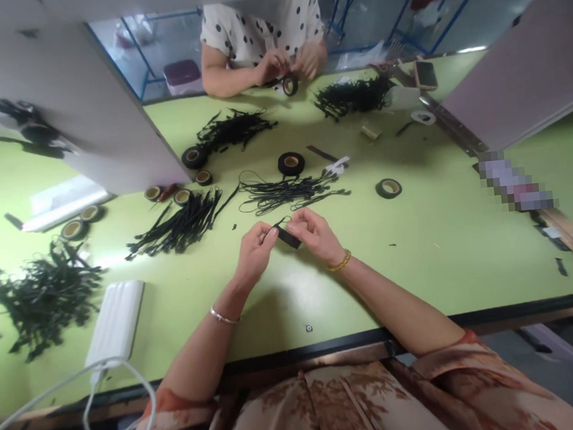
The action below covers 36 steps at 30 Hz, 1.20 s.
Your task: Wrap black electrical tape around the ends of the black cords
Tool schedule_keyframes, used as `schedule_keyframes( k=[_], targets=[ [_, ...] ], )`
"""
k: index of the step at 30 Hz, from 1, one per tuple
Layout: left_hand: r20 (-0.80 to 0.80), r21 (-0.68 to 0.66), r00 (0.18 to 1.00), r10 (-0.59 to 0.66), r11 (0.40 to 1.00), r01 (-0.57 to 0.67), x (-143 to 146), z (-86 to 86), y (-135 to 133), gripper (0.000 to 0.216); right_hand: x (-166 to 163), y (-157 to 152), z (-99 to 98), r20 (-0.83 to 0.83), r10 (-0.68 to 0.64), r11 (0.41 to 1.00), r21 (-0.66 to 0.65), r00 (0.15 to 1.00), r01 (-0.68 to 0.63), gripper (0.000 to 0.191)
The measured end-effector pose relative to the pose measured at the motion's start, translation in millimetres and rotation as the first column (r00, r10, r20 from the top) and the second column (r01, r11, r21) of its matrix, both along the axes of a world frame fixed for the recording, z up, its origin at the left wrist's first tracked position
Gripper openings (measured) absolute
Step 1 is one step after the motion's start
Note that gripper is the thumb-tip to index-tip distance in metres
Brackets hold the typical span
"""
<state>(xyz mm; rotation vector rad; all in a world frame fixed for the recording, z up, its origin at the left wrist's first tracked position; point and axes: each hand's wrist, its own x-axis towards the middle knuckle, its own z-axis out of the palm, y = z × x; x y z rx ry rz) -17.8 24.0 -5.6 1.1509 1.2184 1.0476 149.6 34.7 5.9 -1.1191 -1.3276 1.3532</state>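
Above the green table, my left hand [256, 251] pinches a short black strip [288, 237] with a thin black cord loop at its upper end. My right hand [317, 234] has thumb and fingers closed at the other side of the same piece, by the loop. Its lower end hangs between the two hands. Just beyond my fingers lies a bundle of black looped cords [284, 192]. A roll of black tape [291, 164] sits behind that bundle, and another tape roll [389, 188] is to the right.
Another pile of black cords [181, 224] and a white power bank [115, 321] with a cable are on the left. Across the table [420, 250] a co-worker's hands [286, 64] hold a tape roll. Pale partitions [115, 89] stand on both sides.
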Motion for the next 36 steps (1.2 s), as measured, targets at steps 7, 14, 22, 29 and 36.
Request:
schedule_keyframes(
  k=[7,14,22,29,36],
  targets=[
    [-0.280,0.175,0.958,-0.061,0.978,0.113,-2,-0.6,0,0.023,6,4,-3.4,0.112,-0.015,0.991,0.133,0.994,0.000,0.032],
    [-0.572,0.331,0.814,0.101,0.936,0.116,2,6.5,-4,0.020,13,6,1.8,0.250,0.030,0.950,0.295,0.968,-0.106,0.016],
    [-0.820,0.193,0.569,-0.063,0.905,0.379,2,15.5,-8,0.024,17,8,3.6,0.314,-0.196,0.843,0.538,0.929,-0.004,0.011],
    [-0.922,0.112,0.383,-0.046,0.919,0.379,4,13.5,-7,0.028,17,9,6.9,0.092,0.086,0.981,0.165,0.992,-0.100,0.027],
    [-0.953,0.142,0.302,0.004,0.888,0.437,5,7.6,-9,0.034,13,3,13.7,0.218,0.165,0.986,-0.013,0.962,-0.166,0.040]
  ],
)
